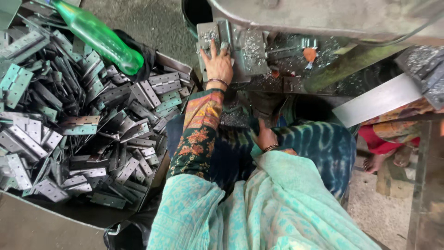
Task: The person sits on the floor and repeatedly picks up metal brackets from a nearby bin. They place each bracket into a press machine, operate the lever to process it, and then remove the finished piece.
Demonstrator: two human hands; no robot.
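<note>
The left hand (pixel 218 63) lay flat, fingers spread wide, on a grey steel hinge plate (pixel 207 38) set on the grimy machine bed (pixel 259 55) strewn with metal chips. The right hand (pixel 264 136), below the bed, rested on the lap; I could not tell its grip. Left of the bed lay a heap of grey metal hinges (pixel 78 125) and a green plastic bottle (pixel 104 37).

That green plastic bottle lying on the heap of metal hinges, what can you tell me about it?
The translucent green plastic bottle lies on its side, tilted, across the top of the pile of grey metal hinges. Its rounded base points toward the middle of the picture and rests against a dark cloth; its neck end runs out of view at the top. Neither hand touches it.
</note>
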